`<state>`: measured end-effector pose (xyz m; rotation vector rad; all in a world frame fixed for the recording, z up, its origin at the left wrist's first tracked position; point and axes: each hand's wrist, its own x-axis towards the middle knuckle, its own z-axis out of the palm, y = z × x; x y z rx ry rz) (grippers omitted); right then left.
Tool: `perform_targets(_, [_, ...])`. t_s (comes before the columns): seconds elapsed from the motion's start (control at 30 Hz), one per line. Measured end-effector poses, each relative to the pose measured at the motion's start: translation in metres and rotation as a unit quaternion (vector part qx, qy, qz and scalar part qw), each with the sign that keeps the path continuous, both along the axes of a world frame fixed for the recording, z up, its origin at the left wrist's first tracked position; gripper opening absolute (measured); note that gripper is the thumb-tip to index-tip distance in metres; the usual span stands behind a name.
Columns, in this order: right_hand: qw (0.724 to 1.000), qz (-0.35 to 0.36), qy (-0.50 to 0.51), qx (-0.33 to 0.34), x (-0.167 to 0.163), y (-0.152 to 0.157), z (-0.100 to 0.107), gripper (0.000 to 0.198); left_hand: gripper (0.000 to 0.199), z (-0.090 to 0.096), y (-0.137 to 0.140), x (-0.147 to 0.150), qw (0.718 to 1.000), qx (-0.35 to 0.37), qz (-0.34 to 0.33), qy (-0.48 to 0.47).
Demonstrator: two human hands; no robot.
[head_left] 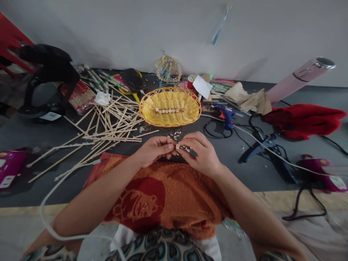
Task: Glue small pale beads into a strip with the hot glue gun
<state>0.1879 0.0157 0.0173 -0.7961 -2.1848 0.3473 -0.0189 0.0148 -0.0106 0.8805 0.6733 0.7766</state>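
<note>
Both of my hands meet just in front of the yellow basket, above the dark table. My right hand (200,152) pinches a small pale wooden piece (178,147) at its fingertips. Close against it is my left hand (160,149), thumb and fingers pressed together; what lies between them is too small to make out. Several short cut bits of wooden stick (176,133) are scattered on the table beyond and beneath my fingers. In the yellow woven basket (170,123) lies a row of small joined wooden pieces (170,111).
Long thin wooden sticks (116,123) are heaped left of the basket. To the right lie a blue glue gun (227,115), a white cable (261,143), a red cloth (304,119) and a pink flask (299,79). An orange towel (187,195) covers my lap.
</note>
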Motion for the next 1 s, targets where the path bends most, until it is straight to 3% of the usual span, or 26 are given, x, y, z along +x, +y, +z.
perform_targets(0.57, [0.999,0.030,-0.025,-0.002,0.0011,0.0004,-0.0061,0.016,0.025,0.0020,-0.0008,-0.0007,0.996,0.053,-0.027,0.062])
perform_targets(1.0, [0.998,0.022,-0.056,0.014,0.0017,0.0006,-0.0060,0.014,0.023,0.0039,-0.0019,-0.0007,0.997,0.052,-0.031,0.052])
